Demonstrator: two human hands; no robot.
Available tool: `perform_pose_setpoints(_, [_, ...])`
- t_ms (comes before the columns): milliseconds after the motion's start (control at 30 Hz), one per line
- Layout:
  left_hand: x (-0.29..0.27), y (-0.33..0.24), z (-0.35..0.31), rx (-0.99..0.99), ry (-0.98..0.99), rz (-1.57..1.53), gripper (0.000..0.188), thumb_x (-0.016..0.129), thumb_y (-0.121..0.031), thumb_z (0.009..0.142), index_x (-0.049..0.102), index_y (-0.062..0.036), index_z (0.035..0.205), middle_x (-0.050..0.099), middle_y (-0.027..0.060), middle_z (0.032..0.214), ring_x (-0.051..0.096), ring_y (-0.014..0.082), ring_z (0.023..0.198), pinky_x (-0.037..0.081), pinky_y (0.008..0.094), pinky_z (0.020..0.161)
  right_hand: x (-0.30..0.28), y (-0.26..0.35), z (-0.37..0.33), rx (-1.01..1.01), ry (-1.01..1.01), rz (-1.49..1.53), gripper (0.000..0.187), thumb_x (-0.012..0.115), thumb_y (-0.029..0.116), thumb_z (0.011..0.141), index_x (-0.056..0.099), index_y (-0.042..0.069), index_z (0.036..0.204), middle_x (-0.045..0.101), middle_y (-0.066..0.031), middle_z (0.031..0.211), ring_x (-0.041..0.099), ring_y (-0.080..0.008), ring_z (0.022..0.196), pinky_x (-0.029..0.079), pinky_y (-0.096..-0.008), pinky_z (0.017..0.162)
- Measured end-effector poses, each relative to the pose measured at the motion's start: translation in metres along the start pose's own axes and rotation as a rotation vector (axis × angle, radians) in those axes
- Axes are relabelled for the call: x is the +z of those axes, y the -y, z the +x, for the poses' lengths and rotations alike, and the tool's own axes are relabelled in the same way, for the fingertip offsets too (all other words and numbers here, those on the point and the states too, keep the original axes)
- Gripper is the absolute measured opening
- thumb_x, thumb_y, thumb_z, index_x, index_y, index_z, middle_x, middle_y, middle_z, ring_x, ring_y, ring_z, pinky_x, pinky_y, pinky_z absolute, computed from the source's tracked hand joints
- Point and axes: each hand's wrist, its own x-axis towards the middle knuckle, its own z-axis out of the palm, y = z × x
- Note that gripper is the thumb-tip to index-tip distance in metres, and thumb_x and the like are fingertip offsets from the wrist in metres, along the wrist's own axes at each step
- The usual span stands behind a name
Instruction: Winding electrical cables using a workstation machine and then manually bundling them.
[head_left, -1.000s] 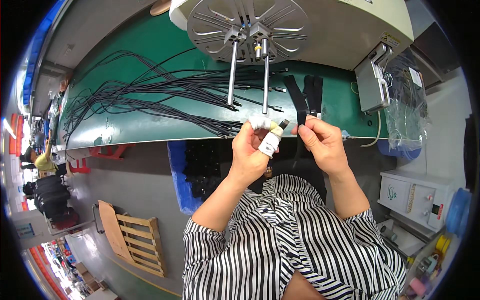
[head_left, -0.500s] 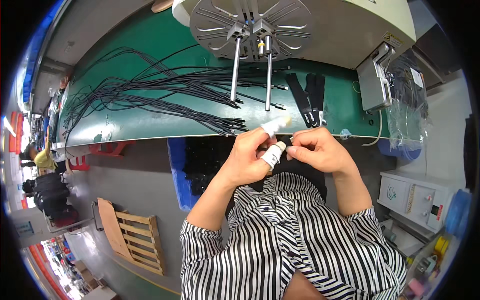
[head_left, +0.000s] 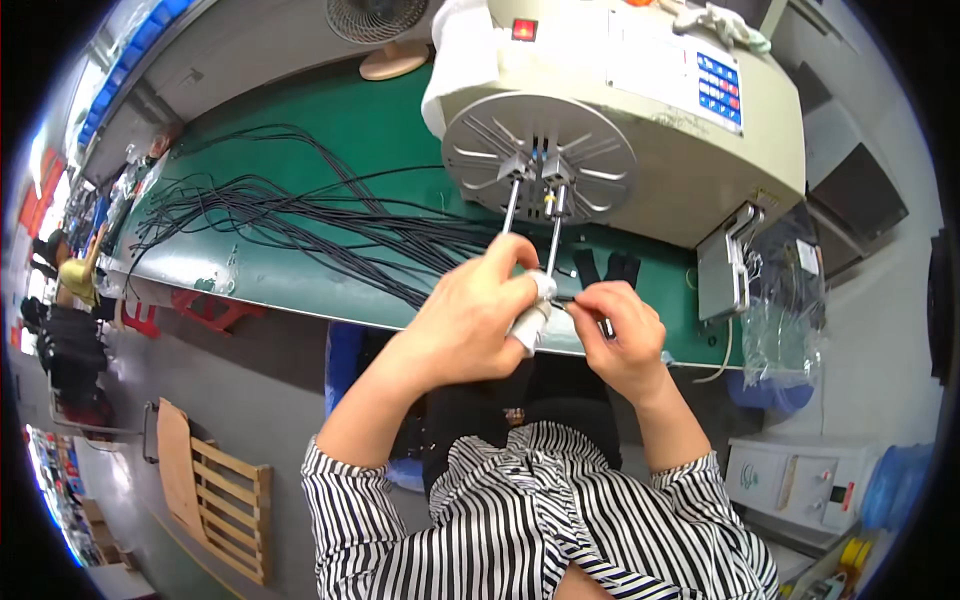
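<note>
Hands pinch together: left hand grips white tube, right hand pinches black cable end.

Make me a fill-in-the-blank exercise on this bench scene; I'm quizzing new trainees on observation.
1. The loose black cables lie on a bench top coloured ____.
2. The left hand grips a small ____ roll.
3. Two metal rods stick out of the machine's round ____.
4. The person's sleeves have black and white ____.

Missing words: green; white; disc; stripes
</note>
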Motion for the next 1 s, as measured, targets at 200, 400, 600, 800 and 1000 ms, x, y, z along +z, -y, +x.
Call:
perform_pose_setpoints(200, [0.009,0.061,0.03,-0.071,-0.235,0.063,0.039,0.053,0.009,0.076,0.057,0.0013,0.114,0.052,0.0189,0.106,0.057,0.034,0.091,0.048,0.036,0.076,0.039,-0.048,0.021,0.25,-0.212,-0.046,0.01,0.069,0.002,0.079,0.059,-0.001,0.082,0.059,-0.0091,0.072,0.057,-0.0141,0.054,0.046,-0.0264,0.051])
perform_pose_setpoints(400, [0.058,0.121,0.012,-0.139,-0.597,0.064,0.013,0.054,0.001,0.082,0.061,0.0015,0.094,0.059,0.0175,0.079,0.059,0.0367,0.072,0.047,0.0369,0.064,0.052,-0.065,0.019,0.464,-0.208,0.116,0.013,0.068,0.006,0.082,0.061,-0.003,0.089,0.062,-0.0075,0.076,0.056,-0.0098,0.058,0.046,-0.0235,0.053])
perform_pose_setpoints(600, [0.1,0.152,-0.035,-0.257,-0.575,0.207,0.003,0.057,-0.005,0.079,0.056,-0.0023,0.08,0.058,0.0127,0.079,0.056,0.0338,0.079,0.041,0.0428,0.071,0.031,-0.061,-0.002,0.455,-0.256,0.025,0.013,0.064,0.007,0.086,0.062,-0.003,0.095,0.06,-0.0053,0.079,0.055,-0.0087,0.06,0.046,-0.0227,0.054])
perform_pose_setpoints(800, [0.09,0.142,-0.043,-0.092,-0.613,0.277,0.01,0.057,-0.002,0.073,0.058,-0.004,0.083,0.055,0.0092,0.077,0.055,0.0293,0.078,0.04,0.0401,0.079,0.025,-0.067,-0.036,0.479,-0.215,0.011,0.01,0.061,0.006,0.088,0.061,-0.003,0.092,0.059,-0.0055,0.078,0.056,-0.0097,0.059,0.045,-0.0231,0.053])
perform_pose_setpoints(1000, [0.093,0.142,-0.052,-0.09,-0.619,0.24,0.016,0.056,0.001,0.07,0.059,-0.0037,0.085,0.054,0.0091,0.075,0.055,0.0288,0.077,0.04,0.0397,0.08,0.025,-0.064,-0.051,0.521,-0.147,0.023,0.01,0.061,0.005,0.087,0.062,-0.003,0.093,0.06,-0.007,0.078,0.057,-0.011,0.06,0.045,-0.0234,0.053])
